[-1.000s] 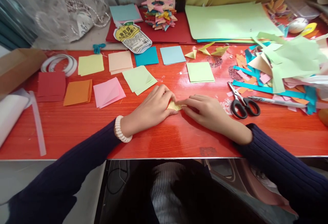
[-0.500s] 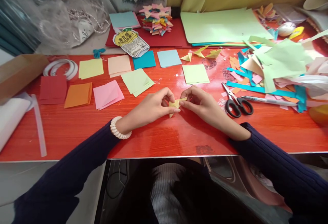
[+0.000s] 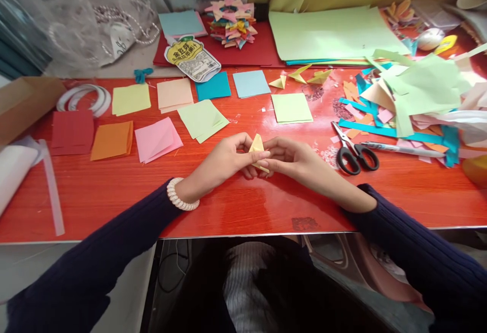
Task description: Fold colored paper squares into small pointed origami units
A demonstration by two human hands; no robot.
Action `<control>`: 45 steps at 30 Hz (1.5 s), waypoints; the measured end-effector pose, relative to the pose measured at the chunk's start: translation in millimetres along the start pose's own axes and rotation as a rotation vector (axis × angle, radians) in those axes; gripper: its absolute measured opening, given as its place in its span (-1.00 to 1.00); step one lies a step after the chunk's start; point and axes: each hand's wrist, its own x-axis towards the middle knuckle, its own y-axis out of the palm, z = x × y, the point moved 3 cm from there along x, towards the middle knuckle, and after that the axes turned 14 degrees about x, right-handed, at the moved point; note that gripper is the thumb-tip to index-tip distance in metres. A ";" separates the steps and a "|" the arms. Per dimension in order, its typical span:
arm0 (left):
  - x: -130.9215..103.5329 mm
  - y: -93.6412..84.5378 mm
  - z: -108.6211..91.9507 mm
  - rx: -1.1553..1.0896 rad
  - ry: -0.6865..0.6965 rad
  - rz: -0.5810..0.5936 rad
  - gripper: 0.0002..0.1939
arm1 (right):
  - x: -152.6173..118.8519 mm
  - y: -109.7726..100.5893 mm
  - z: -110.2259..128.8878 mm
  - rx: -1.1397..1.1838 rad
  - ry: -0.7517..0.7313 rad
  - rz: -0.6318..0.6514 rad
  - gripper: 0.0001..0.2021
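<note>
Fingers (image 3: 251, 159) hide part of the yellow folded paper (image 3: 257, 143), so can't tell its full shape. Left of them 1 brown box (image 3: 28, 100) runs off-frame; beyond them, unreadable small print on the packet (image 3: 195, 62).

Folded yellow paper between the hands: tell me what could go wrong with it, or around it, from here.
The folded yellow paper is small and covered partly by fingers of the left hand, so a crease might slip or bend unseen.
The light green sheets lie loose just beyond that hand; a brush could scatter them.
The scissors lie beside the right hand, which could knock them if it swung outward.
</note>
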 end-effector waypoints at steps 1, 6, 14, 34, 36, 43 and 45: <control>0.4 0.1 0.7 0.005 0.005 -0.004 -0.69 | -0.2 0.2 -0.8 0.002 0.032 0.008 -0.76; 0.1 0.1 2.8 0.043 0.010 -0.035 -0.66 | -0.9 -1.6 0.5 -0.019 0.061 -0.022 -0.80; -2.8 0.0 -0.6 0.139 0.074 -0.085 -0.70 | -3.7 -0.7 4.2 -0.128 0.028 0.037 -0.76; -11.0 -9.2 -12.5 1.029 0.707 -0.467 -0.74 | -6.6 -0.4 0.0 0.080 0.077 -0.102 -0.78; -9.5 -9.1 -9.7 1.026 0.729 -0.410 -0.67 | -6.5 -1.4 -1.0 0.086 0.055 -0.112 -0.78; -8.7 -5.8 -7.9 0.839 0.599 -0.304 -0.63 | -7.3 -0.8 -0.6 0.027 -0.031 -0.176 -0.80; -8.9 -5.6 -8.5 0.774 0.553 -0.275 -0.64 | -7.6 0.2 0.8 0.017 -0.054 -0.175 -0.81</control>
